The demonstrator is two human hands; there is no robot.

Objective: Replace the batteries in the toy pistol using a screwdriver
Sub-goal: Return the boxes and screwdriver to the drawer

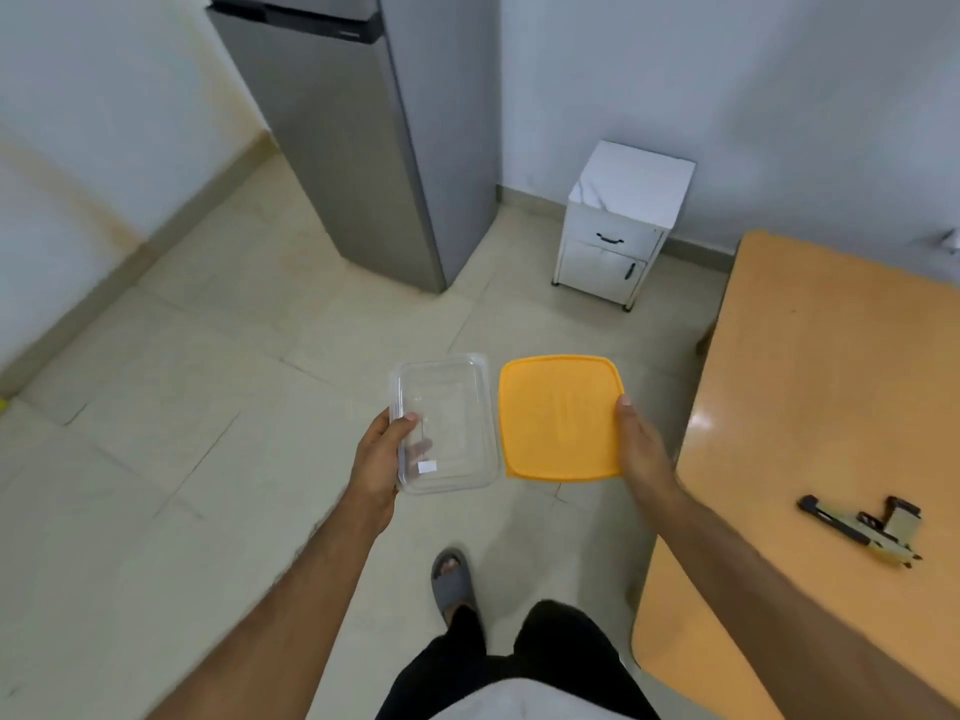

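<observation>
Grey fridge (343, 137), white cabinet (618, 236)

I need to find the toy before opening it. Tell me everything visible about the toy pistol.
The toy pistol lies flat on its side on the orange table, near the table's front edge, right of the person's right arm. It looks like tan plastic with black parts, including a dark muzzle end pointing left. Nothing touches it but the tabletop. Its battery cover cannot be made out.

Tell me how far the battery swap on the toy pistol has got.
Barely begun. Done: nothing visible; the toy pistol lies untouched on the orange table. In hand: the left hand holds a clear container, the right hand an orange-lidded box, both carried above the floor. Left: everything; no screwdriver or batteries visible yet.
</observation>
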